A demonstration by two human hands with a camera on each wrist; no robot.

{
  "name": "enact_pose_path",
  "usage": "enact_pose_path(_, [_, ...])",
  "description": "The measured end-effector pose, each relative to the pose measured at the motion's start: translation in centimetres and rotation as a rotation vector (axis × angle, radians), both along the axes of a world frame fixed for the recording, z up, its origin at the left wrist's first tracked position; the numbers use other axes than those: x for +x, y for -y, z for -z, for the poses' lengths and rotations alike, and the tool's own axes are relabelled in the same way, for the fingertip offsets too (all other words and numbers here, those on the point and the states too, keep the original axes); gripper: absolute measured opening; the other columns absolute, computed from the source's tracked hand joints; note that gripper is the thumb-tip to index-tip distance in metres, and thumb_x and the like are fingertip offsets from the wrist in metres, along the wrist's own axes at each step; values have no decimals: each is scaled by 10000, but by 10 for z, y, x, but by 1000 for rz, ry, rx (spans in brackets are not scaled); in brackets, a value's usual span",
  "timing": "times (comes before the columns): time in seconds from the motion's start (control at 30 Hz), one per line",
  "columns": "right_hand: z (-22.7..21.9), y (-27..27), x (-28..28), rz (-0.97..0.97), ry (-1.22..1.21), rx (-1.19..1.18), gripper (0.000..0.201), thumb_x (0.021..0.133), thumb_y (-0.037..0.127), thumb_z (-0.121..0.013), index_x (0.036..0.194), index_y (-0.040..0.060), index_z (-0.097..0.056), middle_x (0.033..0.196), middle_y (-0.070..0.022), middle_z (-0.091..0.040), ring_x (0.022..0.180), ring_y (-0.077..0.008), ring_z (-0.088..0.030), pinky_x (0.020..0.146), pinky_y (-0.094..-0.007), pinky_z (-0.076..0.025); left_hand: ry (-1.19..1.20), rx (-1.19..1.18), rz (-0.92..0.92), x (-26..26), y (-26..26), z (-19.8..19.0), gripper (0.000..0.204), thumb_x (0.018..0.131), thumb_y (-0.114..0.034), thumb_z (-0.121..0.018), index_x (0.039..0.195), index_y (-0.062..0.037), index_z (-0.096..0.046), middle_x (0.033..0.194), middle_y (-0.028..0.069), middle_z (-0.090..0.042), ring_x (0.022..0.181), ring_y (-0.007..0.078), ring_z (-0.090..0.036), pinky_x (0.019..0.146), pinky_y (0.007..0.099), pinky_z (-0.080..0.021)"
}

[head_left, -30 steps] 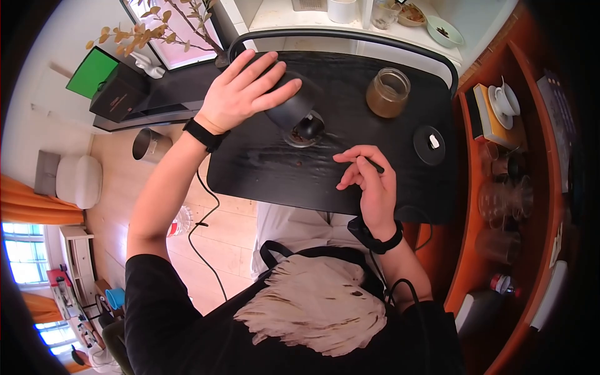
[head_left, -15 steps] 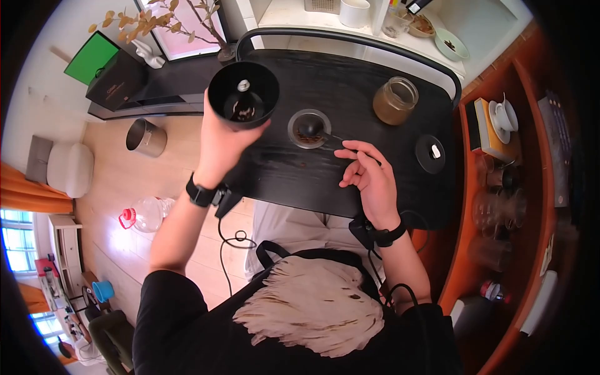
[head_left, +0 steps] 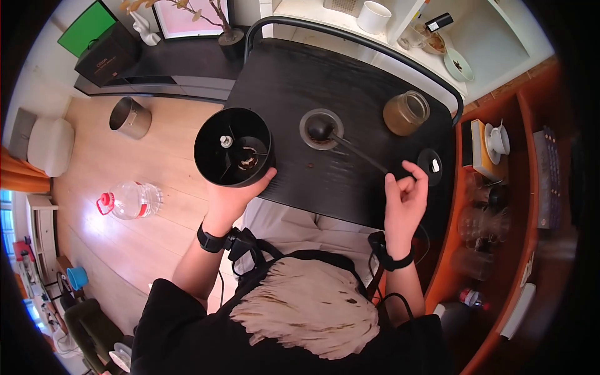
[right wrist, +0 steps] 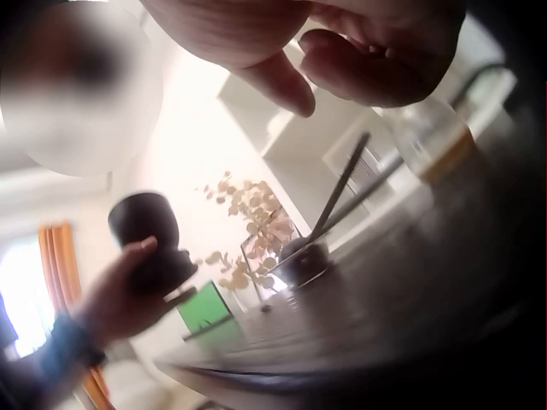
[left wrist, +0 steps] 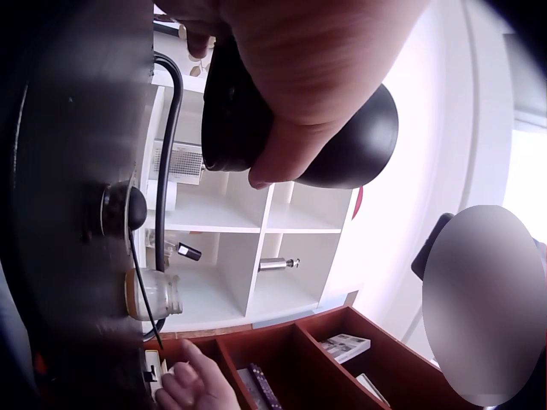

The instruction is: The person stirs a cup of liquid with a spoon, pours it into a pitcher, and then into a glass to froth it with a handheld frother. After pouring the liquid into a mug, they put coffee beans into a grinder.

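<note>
My left hand (head_left: 231, 203) grips a black hand coffee grinder body (head_left: 250, 134) from below, its open top facing up beyond the table's left front edge. Inside the grinder are a silver spindle and some brown bits. On the table stands a small clear cup (head_left: 305, 139) with dark brown contents. A long-handled black spoon (head_left: 357, 151) leans in it, bowl inside, handle slanting right. My right hand (head_left: 403, 209) hovers by the handle's end with fingers loosely bent. The right wrist view shows a gap between its fingertips and the spoon handle (right wrist: 340, 186).
A glass jar (head_left: 403, 119) of brown contents stands at the table's right rear. Near it lies a round black lid (head_left: 427, 160) with a white piece on top. A black rail (head_left: 350, 39) runs along the back edge. Brown shelves (head_left: 465, 187) adjoin the right side.
My left hand has turned the grinder from tipped over the cup to mouth up, bringing it left and nearer my body. My right hand has let go of the spoon and shifted right.
</note>
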State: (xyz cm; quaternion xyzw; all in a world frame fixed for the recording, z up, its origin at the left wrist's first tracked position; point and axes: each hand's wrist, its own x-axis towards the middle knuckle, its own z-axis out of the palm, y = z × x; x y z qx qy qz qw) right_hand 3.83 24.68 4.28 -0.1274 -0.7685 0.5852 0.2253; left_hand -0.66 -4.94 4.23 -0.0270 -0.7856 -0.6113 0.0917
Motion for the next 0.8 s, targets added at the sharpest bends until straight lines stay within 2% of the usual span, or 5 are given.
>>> enact_pose_path(0.03, [-19, 9, 3, -28, 8, 175, 240, 912, -9, -741, 1118, 59, -637, 632, 81, -427, 588, 9, -389, 527, -179, -310, -13, -8, 0, 1, 2, 4, 480, 732, -99, -914, 1152, -21, -694, 1089, 69, -743, 975, 164, -714, 870, 325, -576])
enact_pose_path(0.07, [-31, 15, 3, -127, 68, 232, 158, 891, 24, -764, 1009, 81, -675, 604, 52, -456, 547, -38, -437, 539, -207, -367, -25, -17, 2, 3, 3, 7, 480, 731, -101, -916, 1149, -21, -695, 1088, 69, -742, 976, 164, -715, 868, 323, -576])
enact_pose_path(0.2, [-61, 49, -24, -534, 241, 705, 172, 853, 164, -759, 993, 90, -694, 800, -59, -678, 701, -259, -692, 619, -385, -543, 28, 46, 38, 2, 5, 9, 508, 720, -119, -930, 1158, -28, -688, 1096, 72, -738, 983, 167, -716, 865, 322, -578])
enact_pose_path(0.27, [-45, 61, -40, -612, 240, 844, 175, 859, 168, -744, 997, 73, -695, 894, -98, -721, 790, -307, -722, 675, -430, -573, -30, -108, 8, 5, 6, 15, 590, 691, -125, -942, 1202, -36, -662, 1110, 80, -728, 1001, 191, -714, 877, 338, -576])
enact_pose_path(0.8, [-24, 87, -65, -519, 325, 1060, 117, 882, 159, -700, 874, 44, -678, 820, -144, -718, 757, -353, -717, 680, -445, -583, -9, -52, 49, 22, 44, 47, 709, 682, -119, -935, 1300, -47, -596, 1194, 100, -696, 1085, 229, -690, 939, 362, -553])
